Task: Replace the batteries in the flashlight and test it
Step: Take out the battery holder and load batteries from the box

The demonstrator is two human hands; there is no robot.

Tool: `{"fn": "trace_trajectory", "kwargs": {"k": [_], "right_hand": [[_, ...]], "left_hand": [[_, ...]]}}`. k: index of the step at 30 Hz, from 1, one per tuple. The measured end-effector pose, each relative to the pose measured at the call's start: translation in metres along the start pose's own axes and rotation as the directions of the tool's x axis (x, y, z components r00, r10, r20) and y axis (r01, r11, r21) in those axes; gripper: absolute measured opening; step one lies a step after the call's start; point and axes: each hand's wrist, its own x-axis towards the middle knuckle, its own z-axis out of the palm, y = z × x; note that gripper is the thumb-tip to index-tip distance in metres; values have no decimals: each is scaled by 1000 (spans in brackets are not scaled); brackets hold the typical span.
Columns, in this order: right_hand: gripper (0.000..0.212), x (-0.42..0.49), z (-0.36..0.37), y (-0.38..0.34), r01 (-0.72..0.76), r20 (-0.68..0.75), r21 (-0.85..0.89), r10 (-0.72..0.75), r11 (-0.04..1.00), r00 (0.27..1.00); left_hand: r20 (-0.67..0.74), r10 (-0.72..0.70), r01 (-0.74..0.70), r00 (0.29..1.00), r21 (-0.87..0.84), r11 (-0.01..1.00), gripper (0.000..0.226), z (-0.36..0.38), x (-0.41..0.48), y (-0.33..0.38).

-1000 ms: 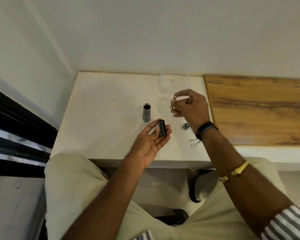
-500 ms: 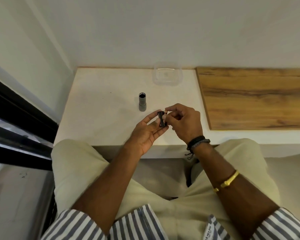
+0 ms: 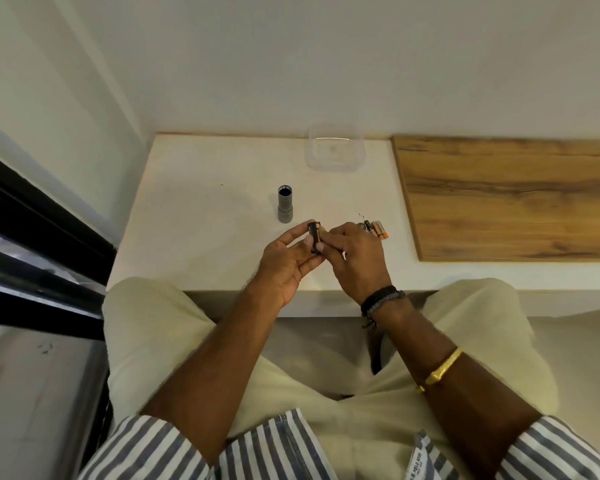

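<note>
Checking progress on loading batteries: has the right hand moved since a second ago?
Yes. The right hand came back from the clear container toward the table front edge, meeting the battery holder in the left hand.

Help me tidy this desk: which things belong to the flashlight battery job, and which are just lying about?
Job: battery holder in the left hand, flashlight body, loose batteries.
Lying about: clear container, wooden board.
</note>
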Motion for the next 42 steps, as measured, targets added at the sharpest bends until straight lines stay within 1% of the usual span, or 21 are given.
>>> {"fn": "trace_trajectory", "kwargs": {"k": [3,6,7,9,12,16,18,20,21,23,24,25,26,27,28,29,30,32,34,38,42], "right_hand": [[21,1,1,5,-94,-6,55,95,994,996],[35,0,2,8,-251,-5,249,260,936,966],[42,0,1,8,-280,27,299,285,912,958],[50,1,1,11,-292,97,322,276,900,956],[44,2,3,14,-275,134,281,246,919,960],[35,2,6,15,-263,88,253,249,931,965],[31,2,8,17,-260,51,278,257,925,965],[26,2,10,19,-275,18,340,286,899,958],[23,2,10,19,-291,13,381,309,878,951],[18,4,11,20,-332,18,470,368,818,930],[17,5,11,21,-354,29,521,398,777,917],[16,6,11,22,-371,45,572,423,732,905],[15,6,10,22,-382,65,619,439,687,896],[15,7,10,23,-389,87,661,450,642,889],[14,8,10,23,-396,108,695,458,599,882],[14,9,11,23,-404,128,722,466,562,876],[14,10,11,23,-412,142,741,475,531,868],[17,17,11,30,-423,154,759,495,495,855],[20,16,11,31,-429,158,762,504,484,849],[29,14,11,32,-437,162,766,517,470,840],[36,15,8,33,-435,169,764,503,477,848]], "left_hand": [[4,-9,9,1000,26,1000,25,0,0,1],[17,-24,23,1000,42,999,24,0,0,2],[18,-30,29,999,44,999,25,-1,0,2],[20,-49,48,999,51,998,28,-2,1,2],[15,-80,78,997,82,994,38,-3,2,2],[-2,-62,62,998,110,992,36,-1,2,2],[7,-60,59,998,96,994,32,0,2,3],[-3,-45,45,999,106,993,29,2,2,5],[-44,-13,19,999,140,990,29,3,3,6],[-196,104,-56,975,237,970,27,5,8,7],[-289,185,-97,939,294,951,24,4,12,8],[-373,284,-136,883,377,916,22,3,16,10],[-432,394,-156,811,489,858,21,0,20,14],[-454,491,-150,744,602,784,23,-3,24,18],[-442,563,-138,698,689,712,28,-5,29,23],[-407,607,-132,682,748,650,35,-8,33,28],[-359,622,-133,696,787,602,42,-9,38,32],[-266,595,-132,758,832,540,52,-6,53,38],[-220,575,-135,788,850,510,53,-6,60,42],[-174,595,-137,785,887,440,39,-8,63,41],[-102,621,-202,777,894,399,33,-8,53,35]]}}
